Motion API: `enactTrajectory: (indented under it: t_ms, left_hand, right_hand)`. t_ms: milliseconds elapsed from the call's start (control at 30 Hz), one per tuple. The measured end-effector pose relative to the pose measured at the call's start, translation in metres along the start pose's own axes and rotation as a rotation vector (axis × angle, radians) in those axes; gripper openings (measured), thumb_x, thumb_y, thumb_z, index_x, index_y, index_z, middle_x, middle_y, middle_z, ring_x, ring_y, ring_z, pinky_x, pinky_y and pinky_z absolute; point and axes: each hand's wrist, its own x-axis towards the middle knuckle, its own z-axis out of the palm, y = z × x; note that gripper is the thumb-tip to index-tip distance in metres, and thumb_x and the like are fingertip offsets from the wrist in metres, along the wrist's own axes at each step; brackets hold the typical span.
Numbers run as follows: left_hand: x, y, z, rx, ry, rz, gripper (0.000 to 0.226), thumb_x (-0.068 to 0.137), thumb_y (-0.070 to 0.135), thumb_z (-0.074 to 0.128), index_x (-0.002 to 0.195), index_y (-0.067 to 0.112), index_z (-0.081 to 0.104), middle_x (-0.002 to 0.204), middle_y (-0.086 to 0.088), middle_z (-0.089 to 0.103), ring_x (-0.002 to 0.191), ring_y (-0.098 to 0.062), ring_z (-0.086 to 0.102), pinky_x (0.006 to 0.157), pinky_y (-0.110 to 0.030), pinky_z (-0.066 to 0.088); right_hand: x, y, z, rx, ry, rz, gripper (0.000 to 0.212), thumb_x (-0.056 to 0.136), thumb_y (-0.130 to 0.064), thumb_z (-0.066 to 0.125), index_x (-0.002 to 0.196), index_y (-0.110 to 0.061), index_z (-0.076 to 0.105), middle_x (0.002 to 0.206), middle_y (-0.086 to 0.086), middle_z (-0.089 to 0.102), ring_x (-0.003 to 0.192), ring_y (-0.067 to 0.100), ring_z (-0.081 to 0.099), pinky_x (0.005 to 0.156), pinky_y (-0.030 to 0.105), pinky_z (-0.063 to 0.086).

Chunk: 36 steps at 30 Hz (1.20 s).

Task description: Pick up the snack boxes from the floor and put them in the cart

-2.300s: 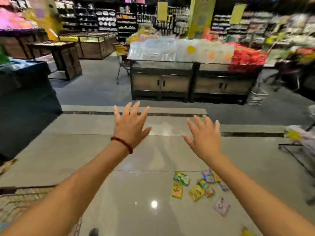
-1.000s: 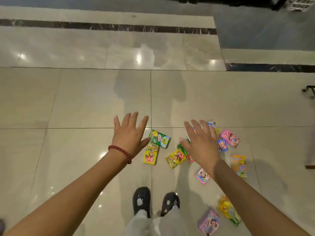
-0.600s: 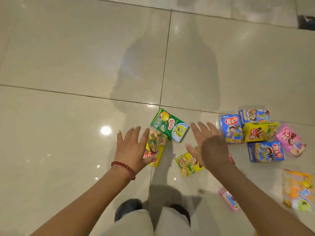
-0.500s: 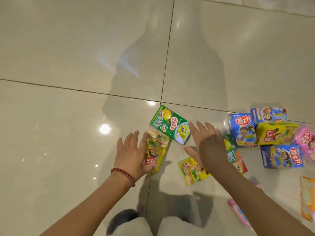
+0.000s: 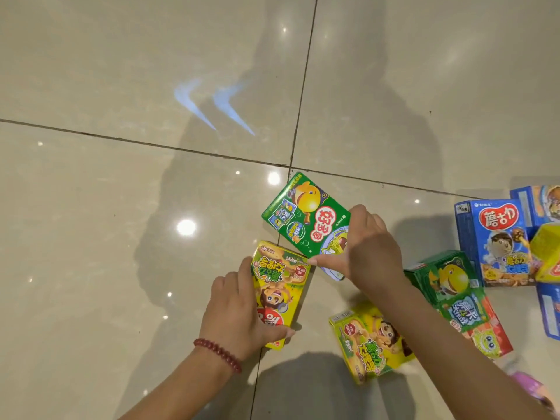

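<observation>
Left hand [image 5: 235,316] grasping a yellow snack box [image 5: 280,291], fingers along its left edge, thumb at the near end, box lying on the tiled floor [image 5: 121,207]. Right hand [image 5: 368,251] gripping a green snack box [image 5: 298,215] by its right end, thumb stretched along the near edge; lifted or still touching the floor, impossible to tell. Lying near and right: another yellow box [image 5: 368,341], a second green box [image 5: 448,286], a blue box [image 5: 497,237] farther right. All boxes looking closed, contents hidden. Cart not showing.
</observation>
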Motion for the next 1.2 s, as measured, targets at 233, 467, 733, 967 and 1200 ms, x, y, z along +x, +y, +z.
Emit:
enactTrajectory:
  t_ms: [233,467,733,967,1200]
  left_hand:
    - [0.0,-0.003,-0.005,-0.242,-0.076,0.016,0.132,0.052,0.057,0.083,0.138,0.052,-0.018,0.114,0.008,0.043,0.102,-0.015,0.057,0.083,-0.031,0.05]
    - [-0.033,0.019,-0.084,-0.427,0.028,-0.055,0.128,0.043,0.055,0.082,0.14,0.058,-0.002,0.12,0.002,0.056,0.106,-0.016,0.059,0.087,-0.038,0.053]
    - [-0.148,0.088,-0.218,-0.59,0.105,-0.099,0.127,0.053,0.039,0.09,0.141,0.055,-0.001,0.125,0.004,0.057,0.104,-0.012,0.061,0.086,-0.025,0.05]
    - [-0.234,0.132,-0.32,-0.745,0.219,-0.132,0.123,0.05,0.033,0.092,0.131,0.062,0.004,0.11,0.031,0.053,0.092,0.014,0.059,0.073,-0.005,0.045]
    - [-0.307,0.156,-0.406,-0.879,0.395,-0.137,0.118,0.056,0.017,0.09,0.136,0.051,0.011,0.11,0.037,0.047,0.084,0.021,0.058,0.068,-0.001,0.044]
  right_hand:
    - [-0.001,0.01,-0.024,0.23,-0.242,0.142,0.11,0.064,-0.048,0.083,0.15,-0.035,0.017,0.119,0.0,0.056,0.105,0.02,0.053,0.07,0.025,0.034]
    - [-0.054,-0.004,-0.1,0.416,-0.216,0.352,0.104,0.068,-0.045,0.081,0.149,-0.042,0.015,0.136,-0.008,0.054,0.109,0.014,0.06,0.081,0.029,0.049]
    - [-0.11,-0.095,-0.279,0.642,-0.185,0.394,0.091,0.071,-0.018,0.083,0.132,-0.052,0.027,0.096,-0.039,0.052,0.076,-0.025,0.054,0.058,-0.001,0.038]
    - [-0.124,-0.165,-0.384,0.722,-0.191,0.284,0.094,0.071,-0.017,0.084,0.145,-0.039,0.03,0.102,-0.026,0.064,0.084,-0.012,0.062,0.061,0.009,0.05]
    - [-0.148,-0.224,-0.47,0.87,-0.136,0.266,0.093,0.072,-0.01,0.082,0.143,-0.041,0.031,0.105,-0.033,0.061,0.089,-0.012,0.063,0.068,0.014,0.053]
